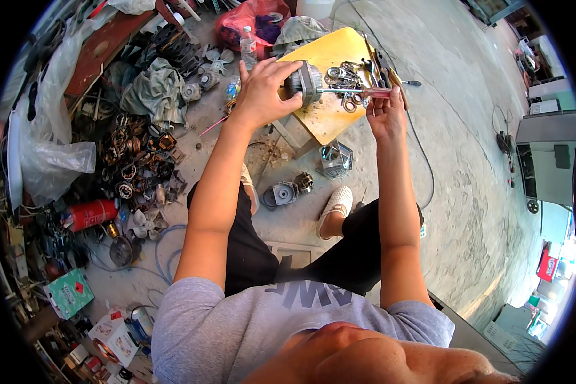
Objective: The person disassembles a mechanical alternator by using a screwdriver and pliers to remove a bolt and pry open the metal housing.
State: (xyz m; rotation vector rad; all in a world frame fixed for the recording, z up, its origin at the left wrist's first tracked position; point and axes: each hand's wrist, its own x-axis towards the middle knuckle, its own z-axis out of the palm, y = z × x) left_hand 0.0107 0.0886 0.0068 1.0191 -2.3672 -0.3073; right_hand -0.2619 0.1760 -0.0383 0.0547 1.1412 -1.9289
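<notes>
Over the left side of a yellow tabletop (326, 125), my left hand (260, 93) grips a grey metal electric motor (308, 83) by its left end, thumb and fingers around it. A screwdriver (376, 93) with a translucent red handle is in my right hand (388, 115), pinched near the handle's end. Its shaft runs level to the left and reaches the motor's right side; whether the tip touches a screw is too small to tell. Loose metal rings and small parts (345, 77) lie behind the shaft. Several hand tools (381, 72) rest at the table's right edge.
Motor housings (283, 193) sit on the floor between my feet. A clear bottle (248, 43) stands behind my left hand. Leftward are heaped motor parts (128, 153), a grey cloth (157, 93) and a red cylinder (91, 215). A dark cable (427, 153) curves along the floor at right.
</notes>
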